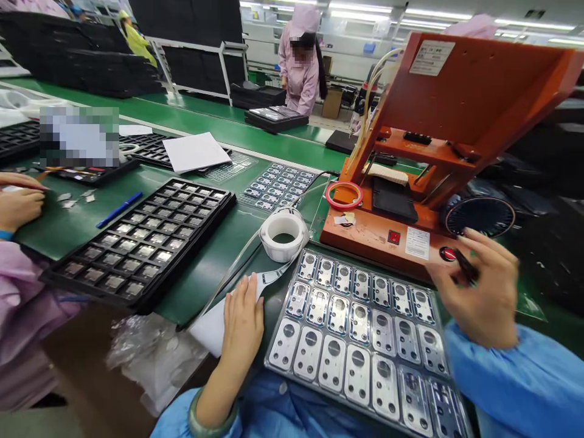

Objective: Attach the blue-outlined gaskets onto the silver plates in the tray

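Observation:
My left hand (244, 316) lies with its fingers out flat on a white label strip (212, 328), which runs from a roll of labels (283, 237) standing on the green table. Raised at the right, my right hand (486, 289) is closed round a dark slim tool (467, 266), whose exact kind I cannot make out. Between my hands sits a clear plastic tray (279, 368) filled with rows of silvery rectangular parts (358, 372), each with round holes. Several parts in the upper rows show blue-edged outlines.
An orange press machine (365, 243) with a red button (448, 253) stands behind the tray, a red tape ring (344, 194) on its base. Left are a black compartment tray (132, 298), a blue pen (119, 210) and a co-worker's hand (20, 201). Another person (303, 67) stands across the table.

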The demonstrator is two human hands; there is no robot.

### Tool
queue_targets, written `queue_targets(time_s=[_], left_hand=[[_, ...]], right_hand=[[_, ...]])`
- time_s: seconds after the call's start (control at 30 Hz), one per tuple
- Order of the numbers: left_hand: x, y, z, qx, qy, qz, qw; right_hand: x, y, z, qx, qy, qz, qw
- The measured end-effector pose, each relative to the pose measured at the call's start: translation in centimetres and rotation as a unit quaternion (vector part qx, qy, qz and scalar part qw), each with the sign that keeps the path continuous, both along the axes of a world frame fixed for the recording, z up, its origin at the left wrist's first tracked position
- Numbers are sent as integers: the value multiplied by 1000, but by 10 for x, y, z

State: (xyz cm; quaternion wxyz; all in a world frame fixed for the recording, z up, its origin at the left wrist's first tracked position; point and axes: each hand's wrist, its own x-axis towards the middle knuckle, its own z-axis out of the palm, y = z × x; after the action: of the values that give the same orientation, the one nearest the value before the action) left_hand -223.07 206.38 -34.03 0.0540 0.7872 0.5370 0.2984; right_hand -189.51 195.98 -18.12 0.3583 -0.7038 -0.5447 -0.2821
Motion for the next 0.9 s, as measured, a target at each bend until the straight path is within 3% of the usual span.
queue_targets(time_s=[0.07, 0.13, 0.23, 0.3, 0.47, 0.6, 0.73, 0.9], left_hand=[[-1, 0, -3, -3, 13, 0, 1000], [-5, -1, -6, -8, 22, -7, 1000], [-15, -7, -11, -3, 27, -14, 1000], [-23, -14, -14, 15, 29, -16, 999], [-43, -32, -16, 48, 55, -39, 997], [-55, -36, -14, 50, 52, -23, 997], [-56, -36, -14, 45, 52, -29, 997], [-58, -39, -12, 36, 73, -25, 996]], right_hand=[[-28, 40, 13, -75, -2, 163, 984], [-62, 79, 16, -186, -14, 262, 947], [-112, 126, 4, -385, -98, 277, 875], [-138, 147, -6, -432, -115, 279, 850], [-169, 172, -11, -442, -99, 216, 865], [-165, 172, 0, -444, -96, 215, 865], [-163, 175, -4, -481, -103, 217, 843], [-177, 177, -9, -464, -87, 188, 861]])
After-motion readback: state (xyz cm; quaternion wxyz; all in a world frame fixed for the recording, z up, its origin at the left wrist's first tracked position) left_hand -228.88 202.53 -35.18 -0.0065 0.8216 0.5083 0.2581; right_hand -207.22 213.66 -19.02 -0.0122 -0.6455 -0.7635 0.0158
